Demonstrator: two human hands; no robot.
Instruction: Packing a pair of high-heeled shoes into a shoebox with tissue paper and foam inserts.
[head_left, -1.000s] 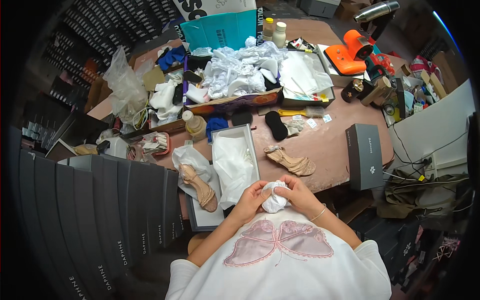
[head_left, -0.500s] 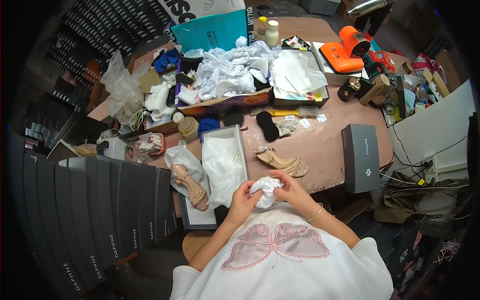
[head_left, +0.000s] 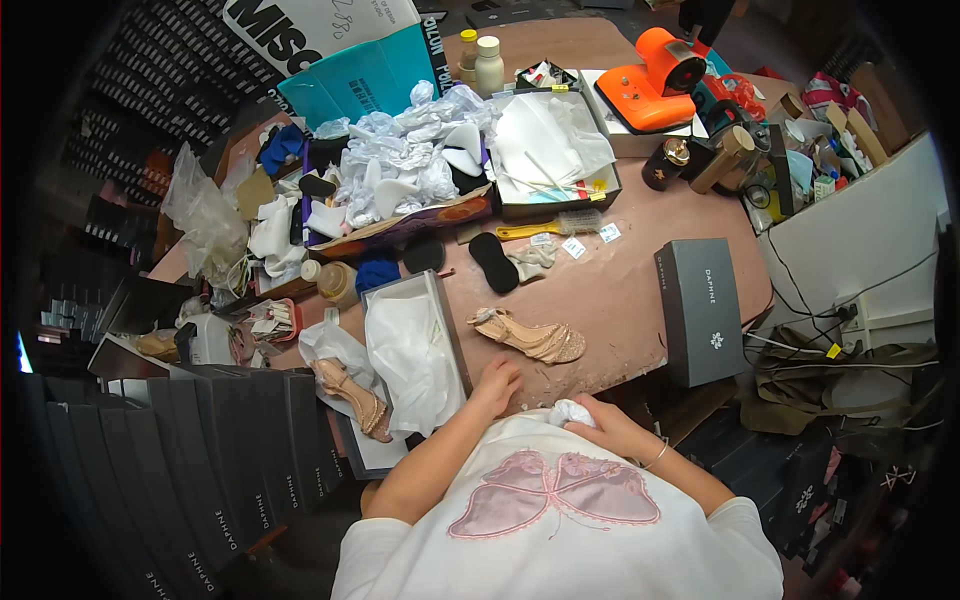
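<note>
My right hand [head_left: 606, 428] is closed around a crumpled wad of white tissue paper [head_left: 572, 412], held close to my chest at the table's near edge. My left hand [head_left: 497, 382] rests open on the table, fingers spread, just right of an open shoe box [head_left: 452, 330] lined with white paper [head_left: 410, 355]. A gold strappy sandal [head_left: 530, 336] lies on the table just beyond my left hand. Its mate [head_left: 352, 397] lies on the box lid to the left.
A closed dark shoe box [head_left: 703, 310] lies at the right. Stacked dark shoe boxes [head_left: 180, 460] line the left. Further back are a cardboard tray of white wrappings [head_left: 400, 165], a box of paper [head_left: 550, 150], an orange device [head_left: 650, 85], two bottles [head_left: 478, 60] and black insoles [head_left: 493, 262].
My left hand has let go of the tissue wad and moved onto the table by the open box. My right hand keeps the wad. The view has shifted toward me.
</note>
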